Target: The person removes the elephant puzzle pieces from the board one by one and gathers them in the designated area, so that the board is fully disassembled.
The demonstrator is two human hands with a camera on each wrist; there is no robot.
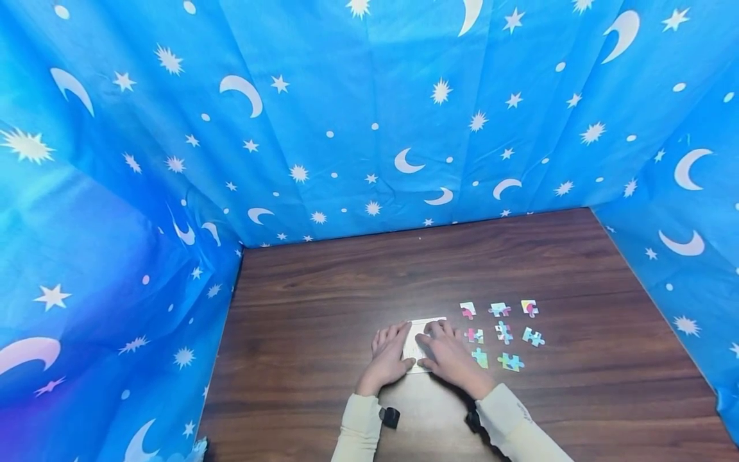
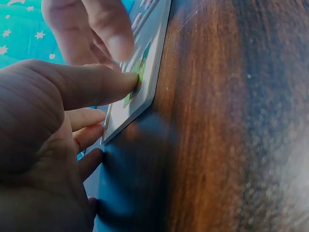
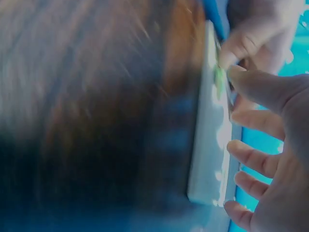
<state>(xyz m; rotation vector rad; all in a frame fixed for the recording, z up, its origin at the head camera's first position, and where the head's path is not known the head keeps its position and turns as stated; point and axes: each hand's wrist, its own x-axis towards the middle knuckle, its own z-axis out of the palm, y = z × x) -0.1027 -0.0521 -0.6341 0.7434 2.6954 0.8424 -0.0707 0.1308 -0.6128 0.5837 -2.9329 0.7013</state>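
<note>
A white puzzle tray (image 1: pixel 417 328) lies on the table between both hands. My left hand (image 1: pixel 388 358) rests at its left side, fingers extended; in the left wrist view the thumb presses on a green puzzle piece (image 2: pixel 144 63) near the tray's near edge. My right hand (image 1: pixel 453 357) reaches over the right part of the tray with fingers spread and slightly bent. In the right wrist view, its thumb is close to the left thumb beside the green piece (image 3: pixel 219 82). The hands cover much of the tray, so what else lies in it is hidden.
Loose jigsaw pieces stand in rough rows right of the tray, among them a pink and white piece (image 1: pixel 467 310), a blue piece (image 1: pixel 534 337) and a green-blue piece (image 1: pixel 510 362). A blue star-and-moon curtain (image 1: pixel 346 147) encloses the brown wooden table (image 1: pixel 312 289).
</note>
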